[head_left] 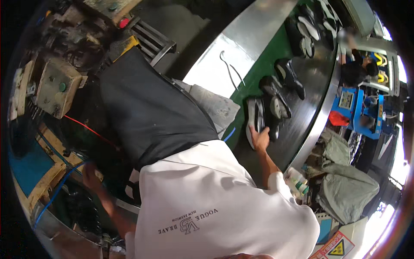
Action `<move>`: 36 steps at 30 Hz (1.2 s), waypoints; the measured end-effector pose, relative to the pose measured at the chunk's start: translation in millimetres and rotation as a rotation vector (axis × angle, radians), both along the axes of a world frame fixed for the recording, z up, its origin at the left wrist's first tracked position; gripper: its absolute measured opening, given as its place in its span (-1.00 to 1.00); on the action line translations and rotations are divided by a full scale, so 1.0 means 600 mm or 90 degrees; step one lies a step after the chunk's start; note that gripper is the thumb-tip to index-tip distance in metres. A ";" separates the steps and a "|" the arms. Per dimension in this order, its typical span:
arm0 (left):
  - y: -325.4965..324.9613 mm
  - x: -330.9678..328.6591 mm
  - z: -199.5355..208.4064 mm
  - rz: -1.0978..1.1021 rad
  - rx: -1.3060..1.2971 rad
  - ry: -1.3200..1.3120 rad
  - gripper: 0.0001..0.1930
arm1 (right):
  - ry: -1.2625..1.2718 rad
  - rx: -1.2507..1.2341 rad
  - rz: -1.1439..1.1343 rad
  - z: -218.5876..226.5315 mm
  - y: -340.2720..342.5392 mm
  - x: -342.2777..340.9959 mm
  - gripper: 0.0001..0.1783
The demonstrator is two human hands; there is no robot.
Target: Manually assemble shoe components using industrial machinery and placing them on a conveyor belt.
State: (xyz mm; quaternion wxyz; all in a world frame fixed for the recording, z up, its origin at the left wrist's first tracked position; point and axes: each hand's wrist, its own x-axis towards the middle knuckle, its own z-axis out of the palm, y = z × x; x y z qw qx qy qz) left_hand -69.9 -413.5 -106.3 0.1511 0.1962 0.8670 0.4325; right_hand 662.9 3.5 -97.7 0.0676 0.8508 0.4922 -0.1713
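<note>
Shoe (253, 116) was at green strip's (268, 57) near end, your right hand (260, 139) grasping its closer end, likely for steady control. Other shoes (290, 77) lined strip's right side, apparently within reach. Your left hand (92, 175), far left of strip, blurred; couldn't tell grip.

- nearest shoe (255, 114): black upper glossy, leather-like; pale sole smooth, matt
- other shoes (290, 78): black, shiny, leather-like
- counter (311, 101): brushed-looking metal, smooth, soft sheen
- side panel (217, 62): bare metal, smooth, strong glare
- green strip (271, 56): smooth, mostly matt
- shirt (224, 194): white cloth, matt, soft creases
- trousers (155, 108): dark cloth, smooth, faint sheen
- grey piece (213, 105): matt, wrinkled, material unclear
- control box (54, 82): matt, grimy, worn; green button (62, 87) plastic-looking
- cover (347, 187): grey-green cloth, matt, rumpled
- rack (151, 39): metal bars, dull
- blue hose (56, 196): plastic-looking, smooth
</note>
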 end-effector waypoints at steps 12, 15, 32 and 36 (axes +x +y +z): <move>0.866 0.372 0.267 -0.657 0.345 -0.164 -0.63 | 0.495 0.178 -0.126 0.124 0.148 -0.127 0.06; 0.915 0.409 0.316 -0.761 0.337 -0.106 -0.49 | 0.517 0.158 0.008 0.193 0.175 -0.229 0.08; 0.633 0.197 0.401 -0.425 0.406 -0.102 0.08 | 0.773 0.161 0.763 0.134 0.222 -0.758 0.28; 0.639 0.194 0.384 -0.341 0.294 -0.014 -0.11 | 0.788 0.167 0.873 0.121 0.203 -0.772 0.28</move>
